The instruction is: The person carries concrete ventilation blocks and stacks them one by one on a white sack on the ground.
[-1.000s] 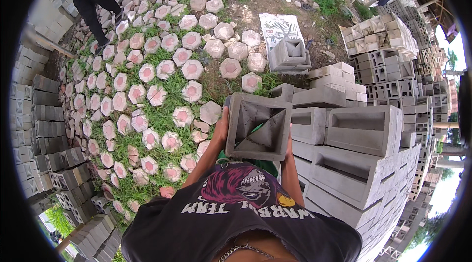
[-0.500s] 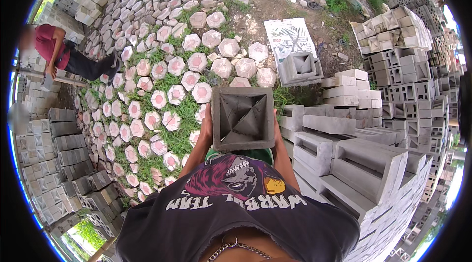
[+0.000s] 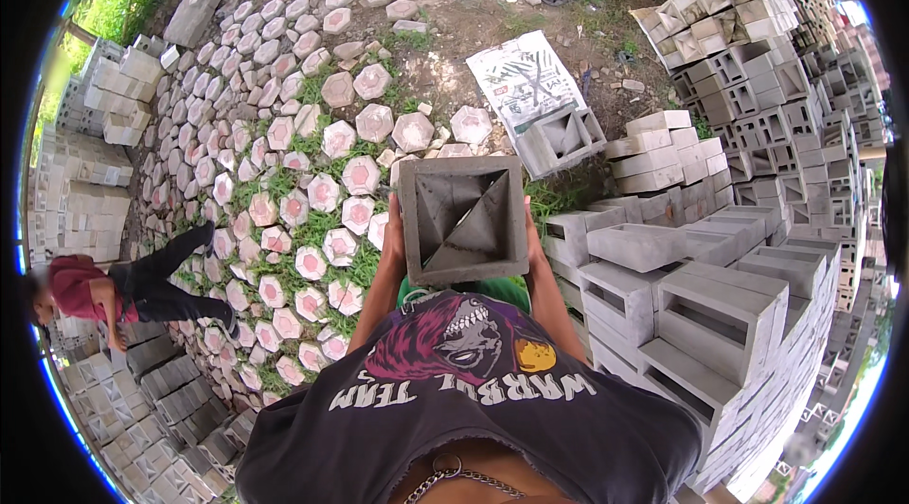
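Between my two hands I carry a square grey concrete vent block point(image 3: 514, 220) in front of my waist. Its open face points up and shows slanted inner walls meeting along a diagonal. My left hand point(image 3: 394, 231) presses on the block's left side, and my right hand point(image 3: 533, 234) presses on its right side. The fingers are partly hidden by the block. Ahead and to the right, another vent block point(image 3: 565, 137) lies at the lower end of a pale printed sheet point(image 3: 516, 69) on the ground.
Tall stacks of grey hollow blocks point(image 3: 701, 315) stand close on my right, with a smaller pile of pale blocks point(image 3: 653, 149) beyond. Hexagonal pavers point(image 3: 358, 215) with grass between them cover the ground. A person in a red shirt point(image 3: 80, 288) walks at the left, near more stacked blocks point(image 3: 85, 192).
The view has shifted, and the sheet and its block now appear slightly further left. The person in red has moved nearer along the left side. I still hold the vent block.
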Motion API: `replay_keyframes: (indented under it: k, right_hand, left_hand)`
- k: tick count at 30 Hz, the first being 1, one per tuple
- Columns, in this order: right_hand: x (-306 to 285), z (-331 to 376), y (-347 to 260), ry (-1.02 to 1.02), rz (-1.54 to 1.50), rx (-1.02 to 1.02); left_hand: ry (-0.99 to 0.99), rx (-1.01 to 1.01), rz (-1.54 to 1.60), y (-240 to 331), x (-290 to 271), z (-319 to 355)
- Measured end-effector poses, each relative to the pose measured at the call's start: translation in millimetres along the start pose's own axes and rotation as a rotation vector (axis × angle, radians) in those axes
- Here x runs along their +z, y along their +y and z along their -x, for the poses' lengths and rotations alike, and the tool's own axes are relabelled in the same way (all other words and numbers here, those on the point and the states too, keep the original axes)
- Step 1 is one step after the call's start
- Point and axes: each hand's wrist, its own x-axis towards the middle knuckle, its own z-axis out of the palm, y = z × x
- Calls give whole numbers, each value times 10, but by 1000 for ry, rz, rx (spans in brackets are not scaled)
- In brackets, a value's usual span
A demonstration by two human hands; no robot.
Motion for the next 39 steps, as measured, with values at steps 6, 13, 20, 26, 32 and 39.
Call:
replay_keyframes:
  k: [6,13,20,26,32,39]
  right_hand:
    - [483,-980,-521,59,-102,-149]
    - [1182,-1808,-1130,205,-272,-245]
    - [1361,-2277,-1608,321,-340,-223]
    - [1134,-2801,-2135,415,-362,-395]
    - [667,-3272,-3128,381,-471,-499]
    - [-155,-3729,-3874,527,-471,-536]
  left_hand:
    - [-227,-129,25,1057,354,-1191]
    - [-277,-209,-243,2231,568,-2362]
    - [-410,-301,-223,2689,938,-3092]
    - [-573,-414,-248,2850,1616,-4074]
    - [-644,-377,-349,3276,2880,-4783]
    - [-709,-286,-467,3625,4237,-5084]
